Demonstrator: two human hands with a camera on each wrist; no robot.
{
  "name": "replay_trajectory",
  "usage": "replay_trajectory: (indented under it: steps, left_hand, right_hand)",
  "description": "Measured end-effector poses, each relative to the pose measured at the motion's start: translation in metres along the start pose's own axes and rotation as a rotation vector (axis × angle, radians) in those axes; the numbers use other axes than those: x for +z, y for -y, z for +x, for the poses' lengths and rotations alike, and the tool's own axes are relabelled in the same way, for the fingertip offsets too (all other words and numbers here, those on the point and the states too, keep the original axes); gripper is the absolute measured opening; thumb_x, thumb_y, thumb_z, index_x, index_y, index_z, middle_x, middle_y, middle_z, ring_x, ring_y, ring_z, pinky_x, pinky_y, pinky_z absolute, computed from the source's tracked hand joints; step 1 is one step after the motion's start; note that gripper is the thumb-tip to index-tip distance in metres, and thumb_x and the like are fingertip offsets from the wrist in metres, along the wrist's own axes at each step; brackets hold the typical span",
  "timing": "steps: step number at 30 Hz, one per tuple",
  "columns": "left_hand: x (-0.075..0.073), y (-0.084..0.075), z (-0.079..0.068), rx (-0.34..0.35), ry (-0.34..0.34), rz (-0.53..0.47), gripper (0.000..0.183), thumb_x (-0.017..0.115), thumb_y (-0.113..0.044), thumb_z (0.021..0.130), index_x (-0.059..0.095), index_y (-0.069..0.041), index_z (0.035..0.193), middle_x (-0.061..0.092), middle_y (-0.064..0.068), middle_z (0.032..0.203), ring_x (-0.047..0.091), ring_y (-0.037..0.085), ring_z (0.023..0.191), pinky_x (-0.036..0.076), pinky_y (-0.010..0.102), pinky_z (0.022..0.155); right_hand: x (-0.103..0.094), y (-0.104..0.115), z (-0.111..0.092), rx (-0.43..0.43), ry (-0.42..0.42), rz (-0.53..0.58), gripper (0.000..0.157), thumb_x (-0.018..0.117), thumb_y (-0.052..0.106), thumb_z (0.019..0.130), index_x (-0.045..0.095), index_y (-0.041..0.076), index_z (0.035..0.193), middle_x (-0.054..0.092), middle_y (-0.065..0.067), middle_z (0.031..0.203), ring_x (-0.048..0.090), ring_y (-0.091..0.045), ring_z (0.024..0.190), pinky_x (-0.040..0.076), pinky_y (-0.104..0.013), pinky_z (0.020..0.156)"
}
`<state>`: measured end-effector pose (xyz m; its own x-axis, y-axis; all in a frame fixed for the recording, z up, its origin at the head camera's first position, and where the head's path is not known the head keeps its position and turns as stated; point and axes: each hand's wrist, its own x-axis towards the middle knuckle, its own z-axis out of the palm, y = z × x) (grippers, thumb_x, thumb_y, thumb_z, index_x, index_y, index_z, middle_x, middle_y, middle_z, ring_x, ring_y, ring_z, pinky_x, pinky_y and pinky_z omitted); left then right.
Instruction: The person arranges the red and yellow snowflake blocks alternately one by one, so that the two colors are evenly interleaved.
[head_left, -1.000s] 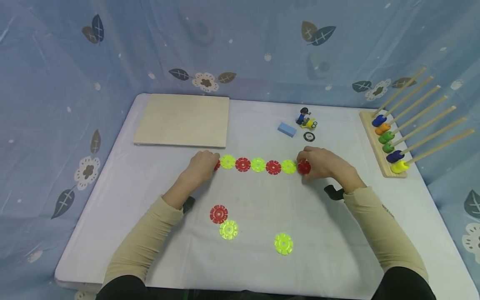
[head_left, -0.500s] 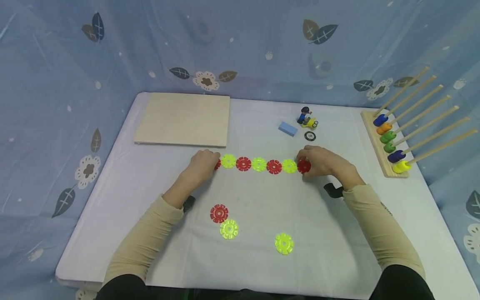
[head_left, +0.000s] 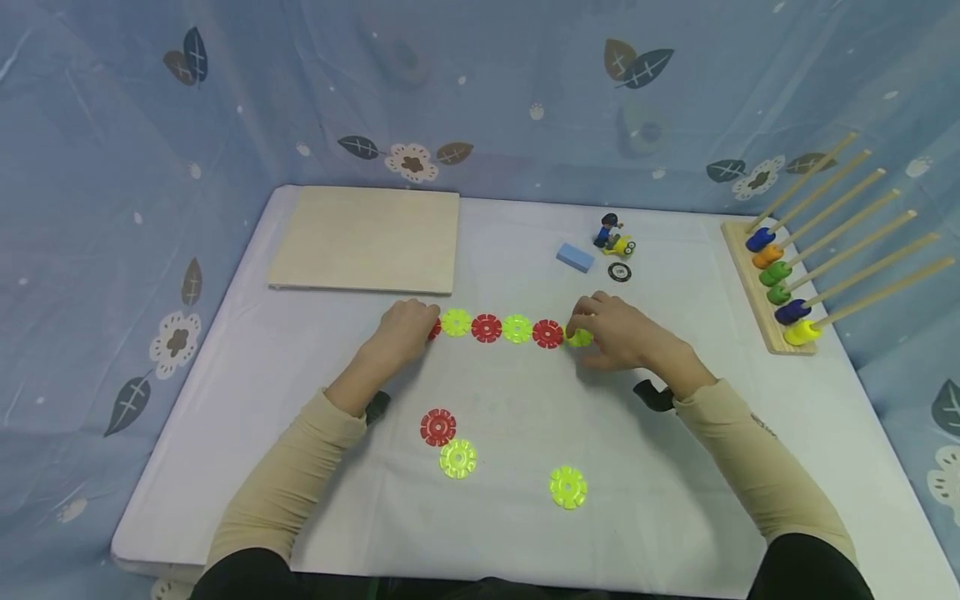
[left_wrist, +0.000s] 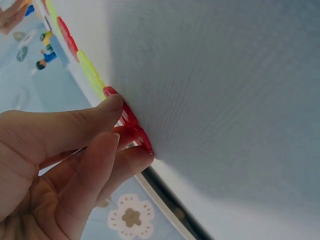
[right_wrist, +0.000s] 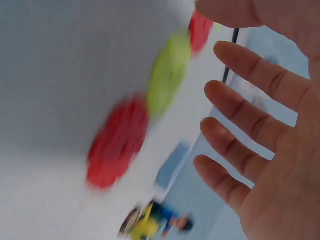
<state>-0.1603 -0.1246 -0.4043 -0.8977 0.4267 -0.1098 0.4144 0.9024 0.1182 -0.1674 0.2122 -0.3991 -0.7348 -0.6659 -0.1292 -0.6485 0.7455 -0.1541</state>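
Note:
Red and lime-green notched plastic discs lie in a row across the white table, colours alternating; a green disc is near its middle. At the row's left end my left hand holds the end red disc between thumb and fingertips. Over the right end hovers my right hand, its fingers spread apart with nothing between them in the right wrist view. Below it the right-end red disc appears blurred, linked or touching a green disc; the head view hides that red disc behind the hand.
Nearer me lie a loose red disc and two green discs, one touching it or nearly so. At the back are a wooden board, a blue block, a toy figure and a black ring. A peg rack stands right.
My right hand has let go of the right-end red disc, spread its fingers and shifted left over the row. The left hand stays on the left-end disc.

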Motion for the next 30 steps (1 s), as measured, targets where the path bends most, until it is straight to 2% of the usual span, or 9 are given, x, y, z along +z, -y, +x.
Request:
replay_trajectory:
  steps: [3,12,17,23,30]
  left_hand:
    - [0.000,0.000,0.000,0.003,-0.002,0.005,0.009,0.063,0.005,0.085,0.064,0.001,0.093,0.068,0.014,0.081,0.061,0.022,0.070,0.054,0.033,0.065]
    - [0.001,0.001,-0.001,0.004,0.002,0.000,0.009,0.063,0.006,0.084,0.064,0.001,0.092,0.068,0.015,0.082,0.063,0.023,0.072,0.054,0.033,0.064]
    - [0.001,0.000,-0.001,-0.001,0.007,-0.004,0.010,0.064,0.006,0.084,0.064,0.001,0.093,0.068,0.015,0.082,0.060,0.021,0.070,0.054,0.032,0.064]
    - [-0.001,-0.001,-0.002,-0.009,0.016,-0.008,0.010,0.063,0.004,0.086,0.064,0.000,0.095,0.067,0.014,0.081,0.056,0.019,0.068,0.051,0.030,0.063]
    - [-0.001,0.000,-0.003,-0.003,0.003,-0.014,0.009,0.062,0.004,0.087,0.064,0.000,0.095,0.067,0.014,0.081,0.059,0.020,0.068,0.052,0.030,0.062]
  right_hand:
    - [0.004,0.020,0.004,-0.103,-0.010,-0.012,0.032,0.078,0.028,0.074,0.069,0.019,0.103,0.062,-0.004,0.112,0.052,-0.024,0.106,0.048,-0.042,0.092]
    - [0.019,0.077,0.016,-0.306,0.036,-0.016,0.035,0.077,0.035,0.076,0.068,0.023,0.107,0.063,0.001,0.110,0.055,-0.018,0.105,0.049,-0.036,0.093]
    - [0.023,0.108,0.019,-0.439,0.073,-0.067,0.037,0.073,0.039,0.080,0.066,0.026,0.114,0.063,0.004,0.113,0.056,-0.016,0.104,0.048,-0.034,0.093]
    - [0.031,0.143,0.017,-0.610,0.058,-0.167,0.040,0.068,0.041,0.083,0.062,0.030,0.121,0.061,0.006,0.118,0.056,-0.013,0.105,0.047,-0.031,0.093]
    - [0.039,0.162,0.015,-0.678,0.062,-0.275,0.049,0.060,0.058,0.085,0.058,0.037,0.130,0.059,0.005,0.121,0.054,-0.013,0.106,0.046,-0.030,0.093]
